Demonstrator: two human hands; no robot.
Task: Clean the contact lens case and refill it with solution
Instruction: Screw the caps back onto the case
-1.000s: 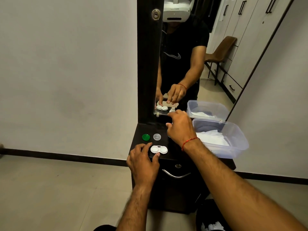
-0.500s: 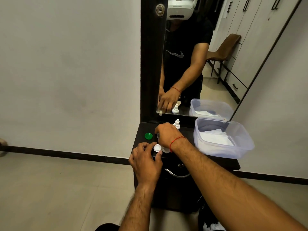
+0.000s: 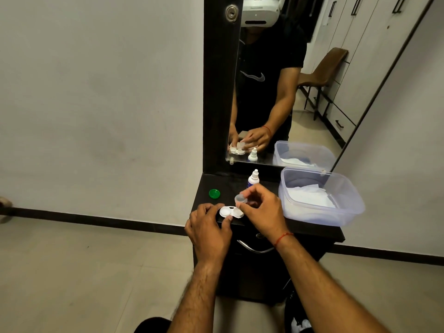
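Note:
The white two-well contact lens case point(image 3: 228, 211) lies on the dark cabinet top point(image 3: 300, 227), both wells uncovered. My left hand point(image 3: 209, 229) holds its left end between thumb and fingers. My right hand point(image 3: 260, 207) pinches the clear cap point(image 3: 241, 199) just above the case's right well. A green cap point(image 3: 214, 193) lies to the left on the top. The small white solution bottle point(image 3: 254, 179) stands upright behind my right hand.
A clear plastic tub point(image 3: 346, 207) with white tissue inside sits at the right of the cabinet top. A mirror point(image 3: 276, 92) rises behind and reflects my hands. A metal drawer handle point(image 3: 254, 248) is below the top. Bare floor lies to the left.
My right hand came back from the bottle at the rear, picked the clear cap off the cabinet top and lifted it over the case. My left hand stayed on the case.

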